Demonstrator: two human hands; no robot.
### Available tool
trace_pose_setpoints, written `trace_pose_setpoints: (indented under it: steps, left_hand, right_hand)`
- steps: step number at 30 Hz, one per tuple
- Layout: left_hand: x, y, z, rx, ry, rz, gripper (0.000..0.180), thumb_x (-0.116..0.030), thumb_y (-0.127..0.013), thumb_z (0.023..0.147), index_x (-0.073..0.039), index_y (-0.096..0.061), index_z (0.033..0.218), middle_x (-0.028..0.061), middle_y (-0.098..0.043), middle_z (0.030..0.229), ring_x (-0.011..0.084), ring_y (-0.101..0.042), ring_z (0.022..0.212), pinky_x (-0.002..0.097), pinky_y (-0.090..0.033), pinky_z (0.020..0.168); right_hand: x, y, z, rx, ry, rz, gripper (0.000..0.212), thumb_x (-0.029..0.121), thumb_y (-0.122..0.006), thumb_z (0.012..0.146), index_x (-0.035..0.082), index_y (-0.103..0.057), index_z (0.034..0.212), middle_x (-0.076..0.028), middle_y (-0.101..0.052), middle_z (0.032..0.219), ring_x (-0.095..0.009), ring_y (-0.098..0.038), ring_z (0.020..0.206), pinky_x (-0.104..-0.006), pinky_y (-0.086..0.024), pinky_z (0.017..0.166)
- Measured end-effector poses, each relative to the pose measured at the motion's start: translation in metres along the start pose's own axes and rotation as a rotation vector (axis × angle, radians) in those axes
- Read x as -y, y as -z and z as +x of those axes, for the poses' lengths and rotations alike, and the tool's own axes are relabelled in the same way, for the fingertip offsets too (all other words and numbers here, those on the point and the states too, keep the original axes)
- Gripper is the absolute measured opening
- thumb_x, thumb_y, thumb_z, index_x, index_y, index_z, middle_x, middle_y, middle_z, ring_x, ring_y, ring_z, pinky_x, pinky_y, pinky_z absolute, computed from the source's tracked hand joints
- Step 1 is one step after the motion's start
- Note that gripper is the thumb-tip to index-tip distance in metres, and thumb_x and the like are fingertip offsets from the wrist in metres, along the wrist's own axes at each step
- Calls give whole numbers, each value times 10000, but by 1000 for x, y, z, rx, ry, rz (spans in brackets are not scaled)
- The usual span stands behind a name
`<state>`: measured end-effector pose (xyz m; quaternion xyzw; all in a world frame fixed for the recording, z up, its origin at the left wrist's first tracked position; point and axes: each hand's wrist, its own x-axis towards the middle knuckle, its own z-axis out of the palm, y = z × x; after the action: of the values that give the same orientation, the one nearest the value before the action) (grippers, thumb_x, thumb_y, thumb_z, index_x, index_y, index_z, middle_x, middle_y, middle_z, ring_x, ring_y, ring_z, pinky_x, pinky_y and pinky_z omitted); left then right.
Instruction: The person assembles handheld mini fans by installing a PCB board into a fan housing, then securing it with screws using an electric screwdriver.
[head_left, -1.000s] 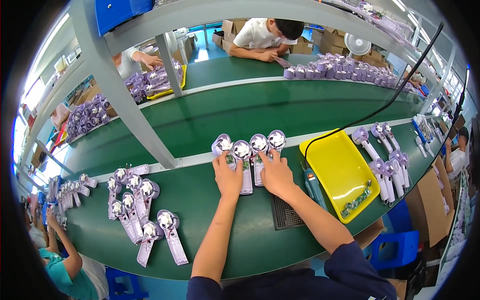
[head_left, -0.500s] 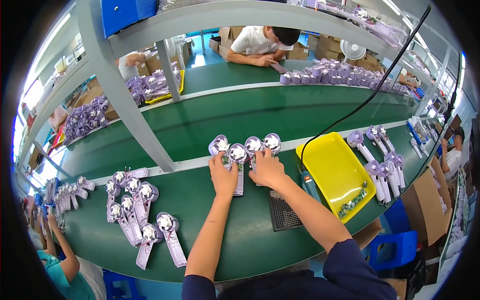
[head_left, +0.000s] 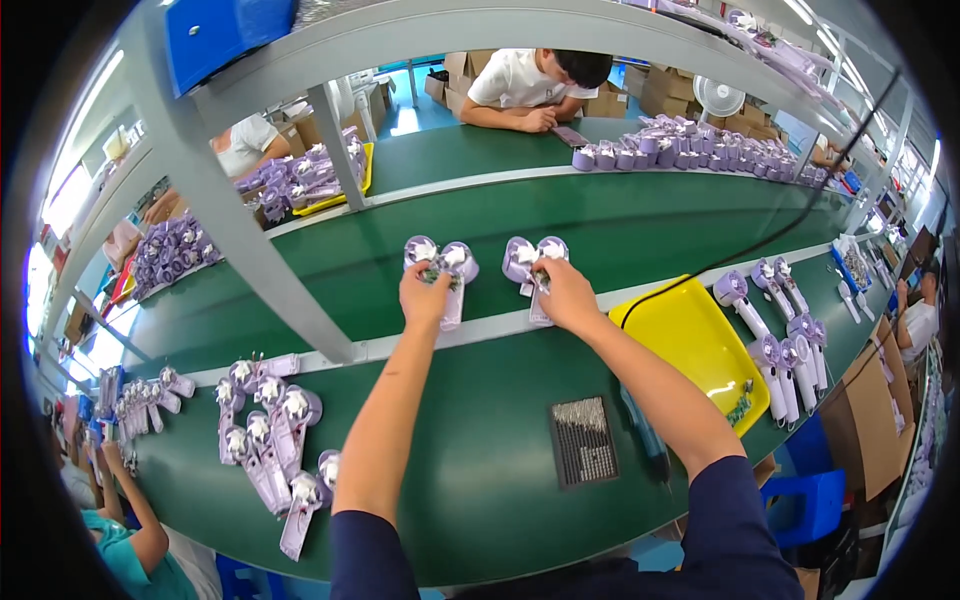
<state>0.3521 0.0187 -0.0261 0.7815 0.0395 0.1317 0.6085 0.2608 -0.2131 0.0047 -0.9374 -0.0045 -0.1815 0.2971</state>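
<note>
My left hand (head_left: 426,296) is closed around a pair of lilac handheld fan halves (head_left: 457,264) with white blades. My right hand (head_left: 566,296) grips another pair of fan halves (head_left: 519,258), also with white blades. Both pairs are over the green strip beyond the grey rail, with a gap between them. Small green circuit boards show near my fingertips; the fingers partly cover the handles. Closer to me, a black block with rows of screws (head_left: 583,442) lies on the green bench, beside a teal electric screwdriver (head_left: 645,432) partly hidden by my right forearm.
Several open fan halves (head_left: 296,408) lie to the left. At right stand a yellow tray (head_left: 690,335) with green circuit boards (head_left: 741,402) and several fans (head_left: 770,352). A grey post (head_left: 235,200) and rail cross the bench. Across it sits a person (head_left: 520,90).
Both hands have moved away from me, carrying the fan halves from the rail's near side onto the strip beyond. The two pairs are now farther apart. The view has shifted slightly.
</note>
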Motion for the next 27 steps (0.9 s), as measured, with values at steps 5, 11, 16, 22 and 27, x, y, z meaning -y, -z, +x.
trace_pose_setpoints:
  steps: [5,11,16,22,27]
  left_hand:
    - [27,-26,99,-44,-14,118,501,-212,-801,706,19,-668,1130,181,-696,1087,283,-668,1030,367,-509,918]
    - [33,-79,201,-94,-88,132,490,-236,-818,688,-5,-675,1095,157,-700,1054,269,-668,1000,357,-507,915]
    - [47,-104,279,-110,-157,-84,489,-203,-820,701,24,-664,1105,144,-690,1026,244,-656,946,346,-510,891]
    - [72,-167,294,17,-123,-45,523,-144,-813,745,37,-614,1194,142,-656,1141,208,-629,1030,319,-496,916]
    - [63,-147,301,39,-174,-66,870,-215,-857,718,-31,-427,1451,187,-627,1278,267,-626,1139,362,-501,964]
  right_hand:
    - [-21,-23,93,-141,46,102,391,58,-648,754,98,-616,1142,-148,-632,1159,-375,-612,1070,-439,-501,900]
    - [-60,-79,231,-206,59,18,414,53,-665,746,119,-631,1153,-150,-644,1162,-360,-614,1085,-433,-498,919]
    - [-61,-101,318,-144,5,-8,386,86,-679,765,120,-631,1147,-163,-629,1145,-371,-607,1079,-439,-493,929]
    - [-125,-162,339,53,22,-143,748,351,-761,765,158,-452,1418,-223,-444,1403,-465,-551,1160,-509,-451,1031]
    - [-76,-149,313,191,-47,104,1060,449,-754,781,81,-143,1565,-336,-175,1559,-466,-344,1400,-443,-341,1156]
